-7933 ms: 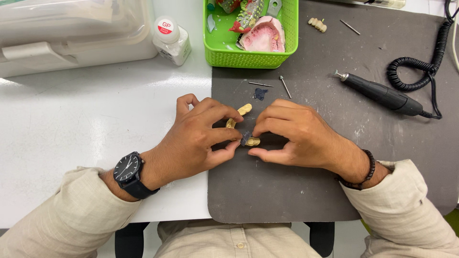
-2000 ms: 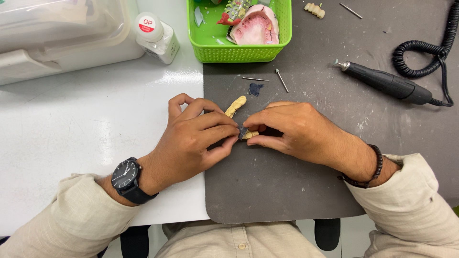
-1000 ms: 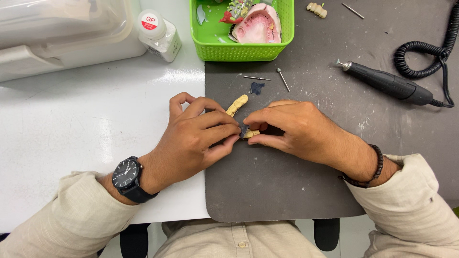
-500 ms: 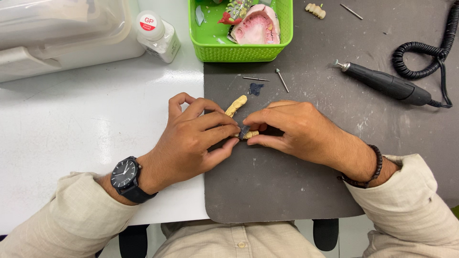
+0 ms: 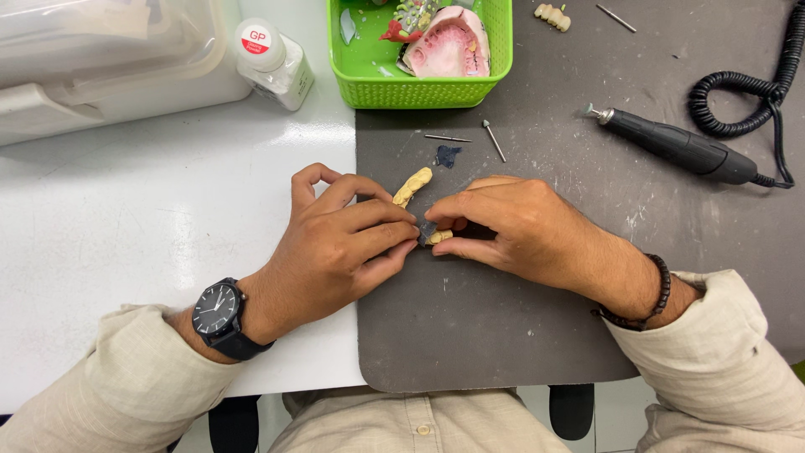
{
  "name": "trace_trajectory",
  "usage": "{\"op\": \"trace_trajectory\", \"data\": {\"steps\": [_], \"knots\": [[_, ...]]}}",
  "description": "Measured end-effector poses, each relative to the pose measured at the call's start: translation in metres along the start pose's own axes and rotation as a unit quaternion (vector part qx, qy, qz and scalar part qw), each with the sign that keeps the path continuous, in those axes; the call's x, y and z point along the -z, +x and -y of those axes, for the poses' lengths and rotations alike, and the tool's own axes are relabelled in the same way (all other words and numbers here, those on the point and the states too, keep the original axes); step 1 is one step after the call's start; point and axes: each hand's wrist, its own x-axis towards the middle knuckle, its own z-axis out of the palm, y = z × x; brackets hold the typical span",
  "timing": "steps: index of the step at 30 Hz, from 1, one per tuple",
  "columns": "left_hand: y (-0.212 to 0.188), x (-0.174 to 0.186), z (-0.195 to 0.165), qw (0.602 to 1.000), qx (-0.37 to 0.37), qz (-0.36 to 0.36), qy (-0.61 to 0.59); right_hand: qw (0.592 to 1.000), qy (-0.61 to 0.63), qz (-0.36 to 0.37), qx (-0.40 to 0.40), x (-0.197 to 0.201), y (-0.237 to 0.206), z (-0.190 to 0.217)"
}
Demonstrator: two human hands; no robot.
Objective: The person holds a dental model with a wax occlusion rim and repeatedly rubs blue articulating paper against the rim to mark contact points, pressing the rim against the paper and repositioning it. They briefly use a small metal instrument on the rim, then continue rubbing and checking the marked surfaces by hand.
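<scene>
We are pinching a small cream tooth-row piece between both hands at the left edge of a dark grey mat.

Our left hand and right hand are meeting fingertip to fingertip, fingers closed narrowly on the piece and on a small dark scrap beside it; most of the piece is hiding under our fingers, so we cannot tell its full shape. A second cream tooth strip is lying just above our left fingers. Open mat is stretching below and right of our hands; the white surface is lying bare to the left. The green basket, the clear box and the rotary handpiece's coiled cord are running off the top edge.
</scene>
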Motion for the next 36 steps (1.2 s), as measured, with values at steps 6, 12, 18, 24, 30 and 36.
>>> {"op": "trace_trajectory", "data": {"steps": [6, 12, 18, 24, 30, 36], "knots": [[0.0015, 0.0007, 0.0004, 1.0, -0.002, -0.002, 0.0, 1.0, -0.002, 0.004, -0.004, 0.0007, 0.0008, -0.0003], [0.0006, -0.0006, 0.0017, 1.0, 0.001, -0.003, -0.008, 1.0, -0.004, 0.002, 0.003, 0.0007, 0.0006, -0.0005], [-0.0005, -0.0015, 0.0022, 1.0, 0.005, -0.002, -0.005, 1.0, -0.001, 0.002, -0.002, 0.0006, 0.0005, -0.0004], [0.0, 0.0002, 0.0013, 1.0, 0.005, 0.0, -0.016, 1.0, -0.003, 0.002, -0.001, 0.001, 0.0012, 0.0], [-0.0005, 0.0002, 0.0019, 1.0, 0.003, 0.002, -0.003, 1.0, -0.013, 0.003, -0.002, 0.0004, 0.0006, -0.0001], [-0.0006, -0.0012, 0.0031, 1.0, 0.005, 0.004, 0.003, 1.0, -0.008, 0.001, -0.003, -0.0004, 0.0015, -0.0014]]}}
